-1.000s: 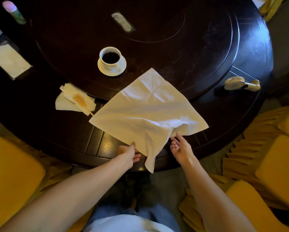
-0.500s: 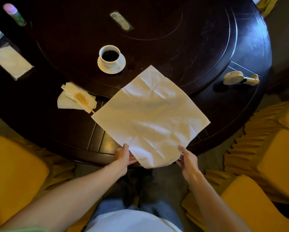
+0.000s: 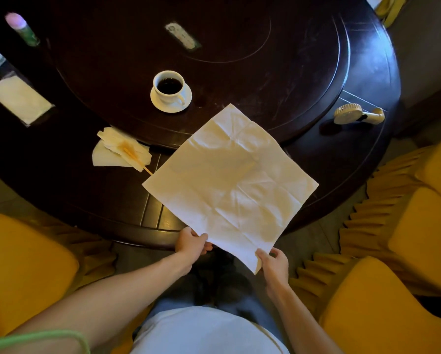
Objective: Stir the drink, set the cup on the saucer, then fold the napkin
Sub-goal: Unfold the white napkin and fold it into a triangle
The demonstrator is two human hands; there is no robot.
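Holding a napkin (image 3: 231, 185) spread open and flat, its near part past the edge of the round dark bench (image 3: 303, 62). Left hand (image 3: 191, 244) pinching the near left edge, thumb on top, grip closed on the paper. Right hand (image 3: 274, 261) pinching the nearest corner, grip likewise closed on it. Cup (image 3: 168, 86) with dark drink standing on its saucer (image 3: 172, 104), beyond the napkin's far corner and apart from it. Used crumpled napkin with a stir stick (image 3: 121, 150) lying left, just beside the open sheet.
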